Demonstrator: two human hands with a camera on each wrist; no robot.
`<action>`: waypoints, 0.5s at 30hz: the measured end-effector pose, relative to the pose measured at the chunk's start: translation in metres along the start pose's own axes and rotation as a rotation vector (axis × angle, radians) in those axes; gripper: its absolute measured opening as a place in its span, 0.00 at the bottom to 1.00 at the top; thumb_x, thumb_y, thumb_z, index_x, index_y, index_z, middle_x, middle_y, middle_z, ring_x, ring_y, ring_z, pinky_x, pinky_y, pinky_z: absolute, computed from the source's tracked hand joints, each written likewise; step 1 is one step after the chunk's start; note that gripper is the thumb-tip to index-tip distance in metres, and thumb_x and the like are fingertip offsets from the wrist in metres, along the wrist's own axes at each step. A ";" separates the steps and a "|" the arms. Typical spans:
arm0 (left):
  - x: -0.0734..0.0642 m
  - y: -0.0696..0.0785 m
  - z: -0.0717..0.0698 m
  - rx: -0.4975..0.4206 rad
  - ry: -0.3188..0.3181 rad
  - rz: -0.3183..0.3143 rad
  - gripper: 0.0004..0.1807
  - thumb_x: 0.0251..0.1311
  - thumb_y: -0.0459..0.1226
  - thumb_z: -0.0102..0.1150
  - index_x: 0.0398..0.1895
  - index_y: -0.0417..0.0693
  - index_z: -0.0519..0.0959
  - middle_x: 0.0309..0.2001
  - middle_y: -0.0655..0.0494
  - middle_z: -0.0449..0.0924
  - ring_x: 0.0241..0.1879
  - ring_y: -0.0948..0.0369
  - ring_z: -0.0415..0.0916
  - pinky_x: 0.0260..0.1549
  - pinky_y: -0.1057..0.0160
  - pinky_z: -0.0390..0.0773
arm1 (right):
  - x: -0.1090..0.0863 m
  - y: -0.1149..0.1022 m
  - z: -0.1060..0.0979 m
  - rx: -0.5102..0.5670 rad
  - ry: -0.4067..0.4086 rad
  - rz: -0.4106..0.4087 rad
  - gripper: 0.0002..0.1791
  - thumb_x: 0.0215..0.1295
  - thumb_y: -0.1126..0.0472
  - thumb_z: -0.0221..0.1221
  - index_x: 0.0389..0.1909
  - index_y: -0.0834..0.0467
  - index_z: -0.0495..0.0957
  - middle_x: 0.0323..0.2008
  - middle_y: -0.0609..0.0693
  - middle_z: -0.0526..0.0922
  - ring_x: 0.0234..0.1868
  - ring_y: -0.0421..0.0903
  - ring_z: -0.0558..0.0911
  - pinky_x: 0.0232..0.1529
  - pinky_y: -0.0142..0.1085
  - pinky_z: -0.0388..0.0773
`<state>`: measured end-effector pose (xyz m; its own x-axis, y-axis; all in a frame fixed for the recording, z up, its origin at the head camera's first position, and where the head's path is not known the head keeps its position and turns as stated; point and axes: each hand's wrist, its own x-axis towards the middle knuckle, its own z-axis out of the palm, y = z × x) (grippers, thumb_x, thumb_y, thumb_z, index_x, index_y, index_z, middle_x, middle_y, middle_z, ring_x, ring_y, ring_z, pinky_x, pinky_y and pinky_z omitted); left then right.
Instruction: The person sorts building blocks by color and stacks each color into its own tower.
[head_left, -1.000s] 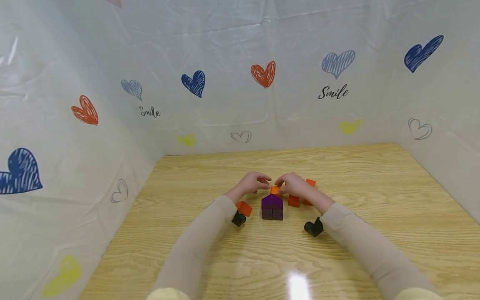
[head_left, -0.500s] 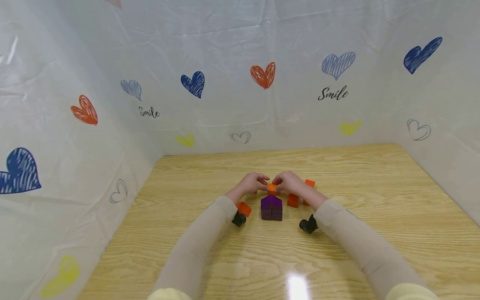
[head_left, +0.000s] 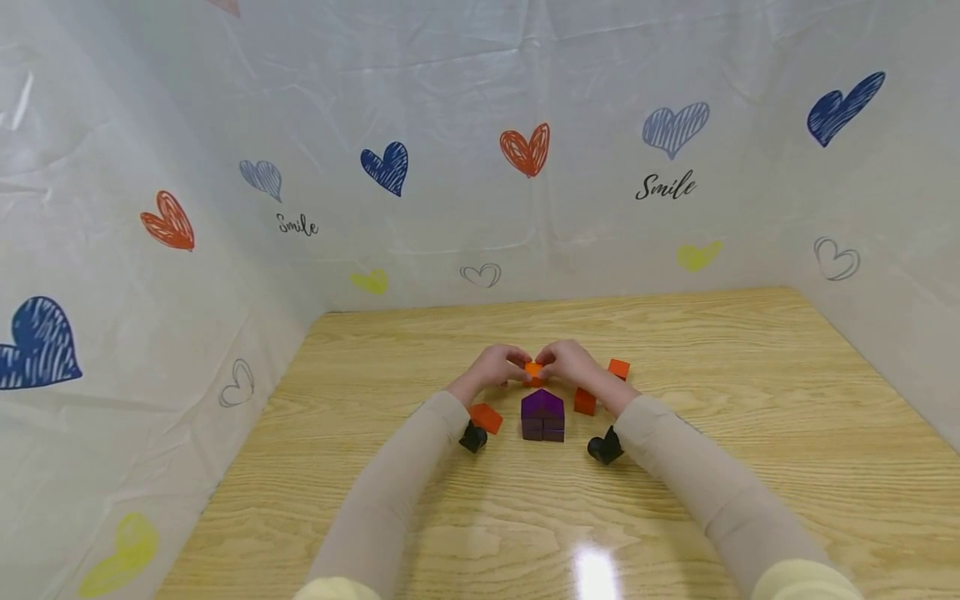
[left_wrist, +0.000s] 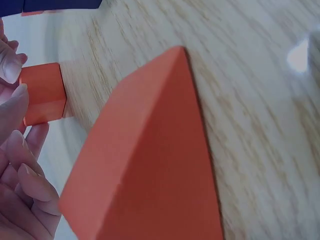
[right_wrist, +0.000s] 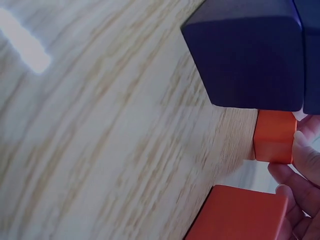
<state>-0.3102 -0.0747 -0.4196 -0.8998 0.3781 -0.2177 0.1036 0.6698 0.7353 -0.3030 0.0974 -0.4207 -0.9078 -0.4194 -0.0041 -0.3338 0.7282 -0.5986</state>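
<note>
An orange block stands on the table between my two hands, behind the purple blocks. My left hand pinches its left side; in the left wrist view the thumb and fingers close about the block. From the other side my right hand pinches it as well, with thumb and fingers in the right wrist view. In front sit purple blocks set close together with a peaked top. An orange prism with sloping faces lies below my left wrist.
More orange blocks lie beneath my right forearm, one of them farther back. Black wrist cameras hang under both sleeves. White sheeting with printed hearts encloses the wooden table at the back and sides.
The orange block has shifted left and slightly back, with my right hand moving left along with it. My left hand stays nearly in place and now meets the block's left side.
</note>
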 end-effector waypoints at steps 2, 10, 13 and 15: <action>-0.001 -0.001 -0.001 0.004 0.001 0.001 0.18 0.53 0.38 0.64 0.49 0.45 0.78 0.48 0.51 0.78 0.34 0.60 0.70 0.28 0.68 0.73 | 0.000 0.000 0.001 0.001 -0.002 -0.001 0.11 0.57 0.65 0.61 0.41 0.65 0.81 0.40 0.58 0.83 0.42 0.53 0.79 0.45 0.43 0.75; 0.000 -0.005 -0.002 -0.023 0.009 -0.011 0.18 0.52 0.38 0.65 0.48 0.45 0.79 0.46 0.52 0.78 0.33 0.60 0.70 0.27 0.68 0.72 | 0.001 -0.001 0.001 0.028 -0.015 0.007 0.14 0.58 0.64 0.60 0.44 0.66 0.80 0.41 0.59 0.82 0.43 0.53 0.79 0.46 0.43 0.75; 0.001 -0.005 -0.002 -0.020 0.011 -0.017 0.18 0.52 0.39 0.65 0.47 0.45 0.79 0.46 0.52 0.78 0.32 0.60 0.69 0.26 0.68 0.71 | -0.002 0.000 -0.003 0.027 0.005 0.002 0.17 0.59 0.63 0.60 0.48 0.66 0.77 0.42 0.59 0.82 0.44 0.54 0.79 0.46 0.43 0.75; 0.001 -0.005 -0.001 -0.019 0.012 -0.021 0.18 0.52 0.39 0.65 0.47 0.45 0.79 0.45 0.52 0.79 0.32 0.60 0.69 0.26 0.68 0.71 | -0.006 0.001 -0.008 0.018 0.021 0.001 0.20 0.59 0.61 0.60 0.51 0.65 0.75 0.42 0.59 0.82 0.44 0.54 0.79 0.46 0.44 0.75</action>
<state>-0.3125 -0.0784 -0.4228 -0.9067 0.3564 -0.2257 0.0766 0.6652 0.7427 -0.3002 0.1046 -0.4149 -0.9133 -0.4071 0.0124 -0.3285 0.7183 -0.6133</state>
